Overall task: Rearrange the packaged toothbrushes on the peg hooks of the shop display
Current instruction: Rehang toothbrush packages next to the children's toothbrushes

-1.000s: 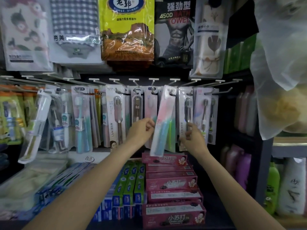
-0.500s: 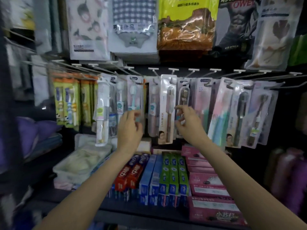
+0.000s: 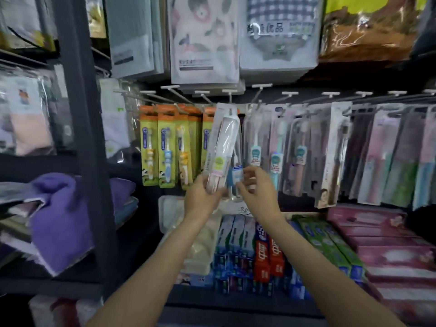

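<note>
Packaged toothbrushes hang in a row on white-tipped peg hooks [image 3: 230, 91]. My left hand [image 3: 203, 197] grips the bottom of a long white and pink toothbrush pack [image 3: 221, 147], which tilts to the left while its top stays at a hook. My right hand [image 3: 256, 188] pinches the lower end of a clear pack with a blue label [image 3: 236, 175] just behind it. Orange and green children's toothbrush packs [image 3: 165, 147] hang to the left. Teal-handled packs [image 3: 276, 149] and pink ones [image 3: 382, 156] hang to the right.
A dark shelf upright [image 3: 80, 138] stands at the left, with purple towels [image 3: 61, 223] beyond it. Toothpaste boxes [image 3: 264, 253] and pink boxes [image 3: 387, 246] are stacked on the shelf below the hooks. Bagged towels [image 3: 205, 41] hang above the toothbrush row.
The view has swung left along the row. Both hands moved left from the middle packs; my left hand now grips the white and pink pack, my right pinches the blue-labelled one.
</note>
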Available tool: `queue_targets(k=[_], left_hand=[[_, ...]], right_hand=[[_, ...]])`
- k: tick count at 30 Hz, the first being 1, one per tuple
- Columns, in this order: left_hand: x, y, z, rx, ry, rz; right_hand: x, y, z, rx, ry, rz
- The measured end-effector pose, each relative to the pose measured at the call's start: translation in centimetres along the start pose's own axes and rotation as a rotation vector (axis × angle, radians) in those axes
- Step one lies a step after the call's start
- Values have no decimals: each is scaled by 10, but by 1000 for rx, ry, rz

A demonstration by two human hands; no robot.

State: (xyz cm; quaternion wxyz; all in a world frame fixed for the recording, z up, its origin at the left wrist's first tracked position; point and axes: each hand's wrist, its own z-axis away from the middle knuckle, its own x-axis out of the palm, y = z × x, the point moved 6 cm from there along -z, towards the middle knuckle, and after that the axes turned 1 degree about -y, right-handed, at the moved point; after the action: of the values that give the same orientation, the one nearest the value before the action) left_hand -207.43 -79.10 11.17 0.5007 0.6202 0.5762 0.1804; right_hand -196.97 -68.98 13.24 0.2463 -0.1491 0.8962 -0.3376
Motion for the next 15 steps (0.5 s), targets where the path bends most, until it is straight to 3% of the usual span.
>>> queue_targets(k=[2, 8, 12, 15], left_hand=[[-15, -3, -2, 46, -11, 4], [-84, 6, -13, 340, 74, -273], [-96, 13, -16, 359, 32, -344], [-90, 12, -10, 360, 19, -384]], right_hand=[[10, 3, 5, 55, -23, 30], [14, -3, 7, 182, -47, 87], [22, -7, -1, 197, -11, 217], [36, 3, -8, 321, -41, 150]])
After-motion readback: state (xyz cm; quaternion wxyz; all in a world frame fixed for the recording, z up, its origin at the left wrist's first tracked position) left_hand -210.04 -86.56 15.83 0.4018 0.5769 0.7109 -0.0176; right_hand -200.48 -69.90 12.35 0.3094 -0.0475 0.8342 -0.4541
